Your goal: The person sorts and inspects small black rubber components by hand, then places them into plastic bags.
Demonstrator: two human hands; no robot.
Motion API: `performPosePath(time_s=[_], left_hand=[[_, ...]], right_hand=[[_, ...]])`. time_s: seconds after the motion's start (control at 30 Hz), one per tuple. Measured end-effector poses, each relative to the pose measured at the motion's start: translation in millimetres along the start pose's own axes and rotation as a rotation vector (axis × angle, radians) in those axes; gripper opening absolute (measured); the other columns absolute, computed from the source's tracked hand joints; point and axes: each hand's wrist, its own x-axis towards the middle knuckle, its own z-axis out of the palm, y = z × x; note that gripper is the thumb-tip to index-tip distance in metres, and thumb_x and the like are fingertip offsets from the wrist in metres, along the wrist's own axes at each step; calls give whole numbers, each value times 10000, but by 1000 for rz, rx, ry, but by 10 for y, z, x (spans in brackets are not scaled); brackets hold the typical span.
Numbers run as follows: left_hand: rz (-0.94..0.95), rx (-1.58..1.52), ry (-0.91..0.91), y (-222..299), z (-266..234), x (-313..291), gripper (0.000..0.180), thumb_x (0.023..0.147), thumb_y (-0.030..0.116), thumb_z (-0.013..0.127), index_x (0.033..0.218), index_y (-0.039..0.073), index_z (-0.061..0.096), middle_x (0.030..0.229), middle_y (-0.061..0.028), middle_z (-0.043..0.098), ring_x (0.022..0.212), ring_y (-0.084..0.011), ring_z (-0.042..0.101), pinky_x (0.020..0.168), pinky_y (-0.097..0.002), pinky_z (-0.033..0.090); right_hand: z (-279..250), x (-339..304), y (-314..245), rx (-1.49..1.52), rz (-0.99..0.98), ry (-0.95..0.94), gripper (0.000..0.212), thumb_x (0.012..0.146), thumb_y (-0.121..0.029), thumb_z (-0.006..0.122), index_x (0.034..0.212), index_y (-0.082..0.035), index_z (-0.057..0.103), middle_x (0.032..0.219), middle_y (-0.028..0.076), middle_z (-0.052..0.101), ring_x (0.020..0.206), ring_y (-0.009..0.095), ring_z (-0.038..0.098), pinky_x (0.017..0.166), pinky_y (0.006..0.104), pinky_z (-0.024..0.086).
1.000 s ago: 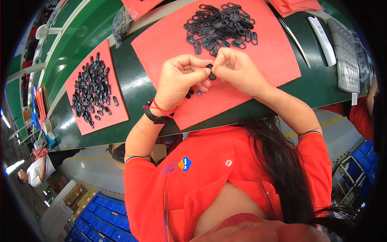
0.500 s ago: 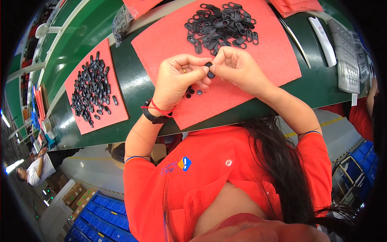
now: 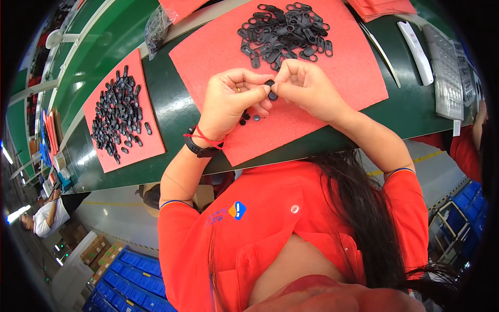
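Observation:
A small black oblong part (image 3: pixel 273 95) is pinched between the fingertips of both hands, above a pink foam mat (image 3: pixel 332 93). My left hand (image 3: pixel 236 93) comes at it from the left, thumb and forefinger closed on it. From the right, my right hand (image 3: pixel 306 88) grips the same piece, its other fingers curled. Several small round dark pieces (image 3: pixel 257 118) lie on the mat just under my left hand. Beyond my hands is a heap of flat black looped parts (image 3: pixel 286 34). The fingers partly cover the held part.
To the left, a second pink mat (image 3: pixel 156 140) bears many small black oblong parts (image 3: pixel 117 112). Tweezers (image 3: pixel 382 57), a white long tool (image 3: pixel 416 52) and clear plastic trays (image 3: pixel 444 73) lie at the right. A clear bag (image 3: pixel 156 31) sits at the back left of the green table (image 3: pixel 182 104).
Both hands stay nearly in place, still gripping the small black part. My left wrist has shifted very slightly.

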Motion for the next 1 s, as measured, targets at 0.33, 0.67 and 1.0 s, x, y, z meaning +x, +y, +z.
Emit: performPosePath(time_s=[0.33,0.67,1.0], left_hand=[[-8,-30,-5,11,-1,-1,151,803,-7,582,943,-60,572,782,-119,636,611,-148,630,519,-234,523],[22,22,13,27,6,-12,163,807,-4,577,956,-71,573,788,-128,637,620,-149,630,534,-242,528],[8,24,13,11,16,-4,125,808,-4,570,915,-68,571,740,-123,631,597,-149,627,521,-238,524]], right_hand=[[-14,6,46,18,-20,2,97,820,-111,572,785,-66,493,683,-46,513,567,-4,415,458,161,284],[-11,6,19,3,-16,3,112,820,-138,590,790,-74,503,651,-52,499,534,-12,395,431,160,261],[-10,0,21,-7,-3,-6,114,813,-127,584,778,-75,488,658,-42,503,562,6,427,462,170,295]])
